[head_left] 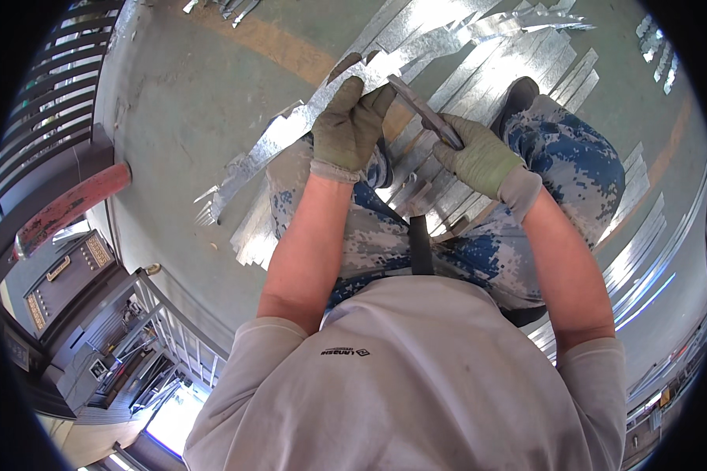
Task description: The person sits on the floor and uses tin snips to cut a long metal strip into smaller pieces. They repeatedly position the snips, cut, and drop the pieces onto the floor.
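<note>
My left hand [343, 129], in a green work glove, has its fingers curled around a long, crumpled strip of shiny sheet metal [273, 140]. Dark glove fingertips show beyond the strip's far edge. The strip runs from a jagged end at the left up to the far right. My right hand [479, 157], gloved alike, is closed around a dark, narrow metal tool [418, 102] whose kind I cannot make out. The tool's far end points up and left, close to my left hand's fingers. Under both hands lie several flat metal strips [487, 74] side by side.
My bent legs in camouflage trousers [581, 157] flank the strips on a green floor [188, 118]. Loose strips [644, 243] lie at the right, and scraps [658, 51] at the far right. At the left are a red cylinder [75, 208], a dark slatted frame and a metal railing [173, 314].
</note>
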The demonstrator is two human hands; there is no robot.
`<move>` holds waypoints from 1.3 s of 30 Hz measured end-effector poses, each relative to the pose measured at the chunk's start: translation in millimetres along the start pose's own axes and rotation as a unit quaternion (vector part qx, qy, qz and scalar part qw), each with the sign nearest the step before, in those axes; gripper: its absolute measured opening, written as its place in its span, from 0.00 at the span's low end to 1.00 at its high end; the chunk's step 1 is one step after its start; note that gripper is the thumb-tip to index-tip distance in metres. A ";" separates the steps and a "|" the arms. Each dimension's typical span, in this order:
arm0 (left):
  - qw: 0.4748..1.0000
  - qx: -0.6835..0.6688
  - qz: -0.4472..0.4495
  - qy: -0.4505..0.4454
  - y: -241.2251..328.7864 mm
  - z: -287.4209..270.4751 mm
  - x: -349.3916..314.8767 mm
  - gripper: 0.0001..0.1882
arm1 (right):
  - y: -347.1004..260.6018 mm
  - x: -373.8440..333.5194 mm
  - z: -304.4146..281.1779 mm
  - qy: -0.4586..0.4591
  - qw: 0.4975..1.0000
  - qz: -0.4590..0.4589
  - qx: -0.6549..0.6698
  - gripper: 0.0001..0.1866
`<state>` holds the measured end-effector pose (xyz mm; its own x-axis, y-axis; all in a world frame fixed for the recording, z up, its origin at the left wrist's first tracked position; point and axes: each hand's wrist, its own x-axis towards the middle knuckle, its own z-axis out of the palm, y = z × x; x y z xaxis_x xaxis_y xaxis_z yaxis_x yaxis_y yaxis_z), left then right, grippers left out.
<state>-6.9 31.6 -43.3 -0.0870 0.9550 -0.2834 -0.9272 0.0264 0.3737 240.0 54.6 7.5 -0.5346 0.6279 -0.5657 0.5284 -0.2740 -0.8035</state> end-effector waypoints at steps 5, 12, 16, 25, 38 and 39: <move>1.000 0.004 -0.005 -0.008 1.1 -2.8 1.2 0.24 | -13.1 -1.7 -8.2 -0.039 0.998 0.036 0.034 0.23; 0.999 0.003 -0.013 -0.032 2.1 -1.8 -0.6 0.26 | 4.3 4.8 -24.1 -0.139 0.962 0.054 0.227 0.16; 1.000 0.023 -0.015 -0.014 0.8 4.4 -1.9 0.27 | 8.8 2.0 -25.0 -0.153 0.930 0.077 0.326 0.16; 0.999 -0.003 -0.025 -0.039 2.1 -6.6 0.7 0.26 | -3.6 -4.5 -32.7 -0.186 0.914 0.058 0.357 0.22; 0.999 0.025 -0.014 -0.042 -0.6 2.1 5.5 0.23 | 12.8 4.5 -9.2 -0.148 0.938 0.029 0.313 0.23; 0.998 0.022 -0.018 -0.048 -0.3 3.2 6.4 0.23 | 14.3 3.9 -7.8 -0.146 0.935 0.044 0.321 0.24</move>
<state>-5.9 38.7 -42.4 -0.0165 0.9772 -0.2116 -0.9122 0.0719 0.4033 250.6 58.8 -4.8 -0.7144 0.3825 -0.5860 0.1237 -0.7552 -0.6437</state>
